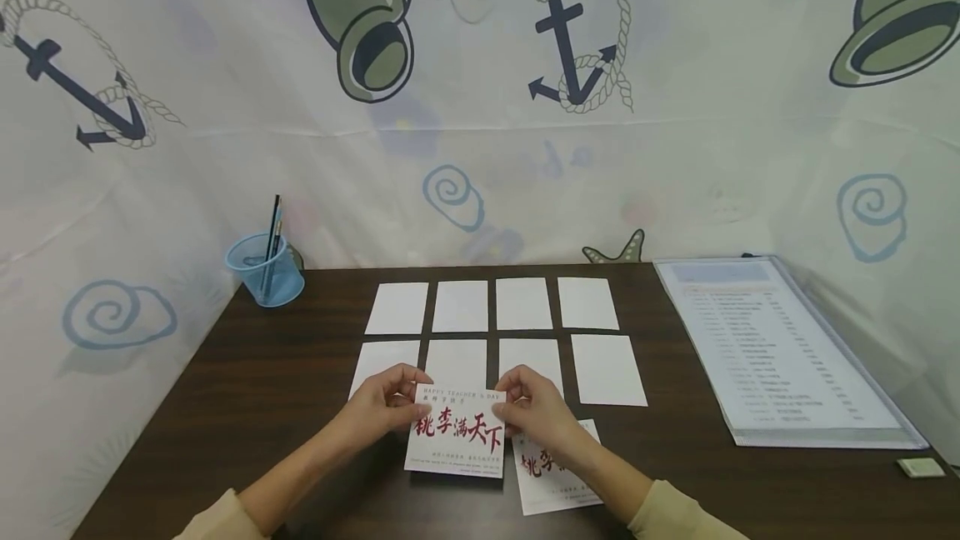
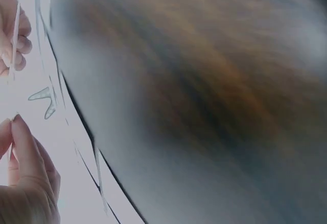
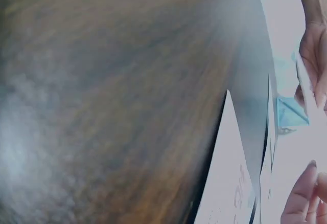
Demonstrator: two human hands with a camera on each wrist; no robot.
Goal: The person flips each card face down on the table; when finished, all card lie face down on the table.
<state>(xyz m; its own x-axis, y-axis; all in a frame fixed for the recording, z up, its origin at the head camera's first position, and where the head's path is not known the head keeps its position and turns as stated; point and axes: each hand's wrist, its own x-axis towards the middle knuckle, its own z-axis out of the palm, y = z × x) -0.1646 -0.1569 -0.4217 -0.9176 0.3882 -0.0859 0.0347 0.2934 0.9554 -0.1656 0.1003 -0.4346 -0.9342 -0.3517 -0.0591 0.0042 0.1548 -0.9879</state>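
A printed card (image 1: 456, 436) with red Chinese characters and the words "Happy Teacher's Day" is held up above the front of the table. My left hand (image 1: 386, 405) pinches its upper left edge between thumb and fingers. At the opposite edge, my right hand (image 1: 534, 408) grips it the same way. A second printed card (image 1: 557, 486) lies on the table beneath my right hand and forearm, which hide part of it. Beyond both hands, several white cards (image 1: 519, 303) lie in two rows, the nearer ones partly covered. In the right wrist view the lying card (image 3: 225, 183) shows edge-on.
A blue cup (image 1: 281, 277) holding pens stands at the table's back left. On the right lies a clear folder with a printed list (image 1: 780, 348), and a small pale block (image 1: 921, 467) sits near the right edge. A patterned cloth (image 1: 480, 148) hangs behind the table.
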